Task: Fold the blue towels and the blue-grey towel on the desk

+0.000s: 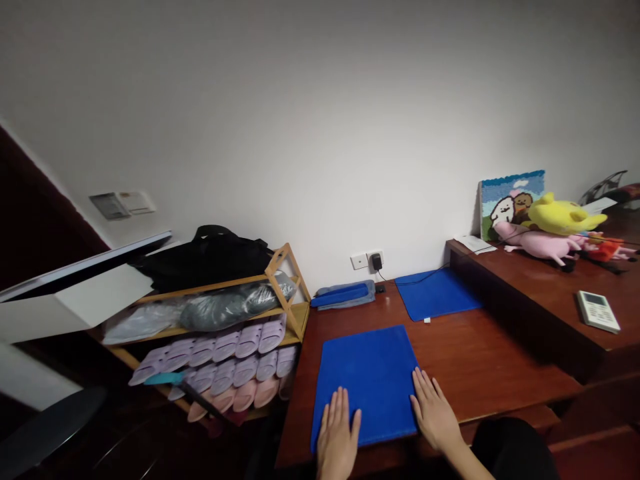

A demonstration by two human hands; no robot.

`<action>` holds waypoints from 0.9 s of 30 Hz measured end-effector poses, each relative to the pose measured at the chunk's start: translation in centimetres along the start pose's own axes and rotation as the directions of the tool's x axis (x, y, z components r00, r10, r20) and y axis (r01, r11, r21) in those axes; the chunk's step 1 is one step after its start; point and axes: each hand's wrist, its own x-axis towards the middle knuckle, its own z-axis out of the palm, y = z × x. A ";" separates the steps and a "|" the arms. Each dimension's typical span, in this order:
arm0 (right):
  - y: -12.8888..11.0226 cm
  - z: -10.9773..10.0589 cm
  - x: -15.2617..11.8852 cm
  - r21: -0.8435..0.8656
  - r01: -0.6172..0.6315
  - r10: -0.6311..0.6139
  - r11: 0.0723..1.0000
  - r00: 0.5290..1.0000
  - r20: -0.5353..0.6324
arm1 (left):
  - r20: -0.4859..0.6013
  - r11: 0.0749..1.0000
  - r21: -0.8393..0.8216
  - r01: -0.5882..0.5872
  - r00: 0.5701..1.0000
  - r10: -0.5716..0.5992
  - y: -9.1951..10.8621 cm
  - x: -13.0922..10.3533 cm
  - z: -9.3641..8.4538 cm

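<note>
A blue cloth [370, 380] lies spread flat near the front edge of the wooden desk [450, 360]. My left hand [339, 433] rests palm down on its lower left part, thumb apart from the fingers. At the cloth's right edge, my right hand [434, 410] lies flat, partly on the cloth and partly on the wood. Neither hand grips anything. Farther back, a second blue cloth [437, 293] is laid out near the wall with a small white tag at its front edge. Folded blue and grey cloths [345, 295] sit at the back left.
A black charger [377, 262] is plugged into the wall, its cable crossing the back cloth. On the raised surface at right are plush toys [540, 243], a picture [513, 200] and a white remote [597, 311]. A rack with slippers [225, 347] and a black bag [210, 257] stands left.
</note>
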 end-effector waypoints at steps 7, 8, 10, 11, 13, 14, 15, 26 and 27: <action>0.2 -0.3 -0.6 -0.008 -0.007 0.007 1.000 1.000 -0.017 | -0.087 0.993 -0.028 0.116 0.989 -0.118 -4.8 -3.3 1.2; 0.3 0.0 -0.9 -0.007 -0.009 0.009 1.000 0.999 -0.041 | -0.102 0.993 -0.037 0.113 0.988 -0.117 -4.7 -3.4 1.3; 0.5 0.7 -1.7 0.000 -0.011 0.011 1.000 0.995 -0.094 | -0.120 0.993 -0.049 0.107 0.986 -0.112 -4.6 -3.4 1.3; 0.6 1.1 -2.1 0.002 -0.007 0.007 1.000 0.993 -0.116 | -0.123 0.993 -0.054 0.104 0.986 -0.110 -4.6 -3.4 1.3; 0.8 1.7 -2.7 -0.002 0.012 -0.012 1.000 0.990 -0.144 | -0.122 0.993 -0.060 0.102 0.986 -0.109 -4.7 -3.4 1.2; 0.9 2.0 -2.9 -0.006 0.024 -0.024 1.000 0.988 -0.155 | -0.124 0.992 -0.063 0.106 0.986 -0.113 -4.7 -3.4 1.1; 1.0 2.2 -3.0 -0.010 0.033 -0.034 0.999 0.985 -0.168 | -0.131 0.992 -0.066 0.111 0.984 -0.119 -4.7 -3.4 1.0; 1.2 2.4 -3.1 -0.020 0.068 -0.071 0.997 0.978 -0.194 | -0.023 0.909 -0.213 -0.358 0.932 0.361 12.0 1.3 -1.8; 1.3 2.5 -3.1 -0.028 0.078 -0.081 0.997 0.979 -0.189 | -0.001 0.898 -0.227 -0.378 0.922 0.388 13.3 1.7 -1.8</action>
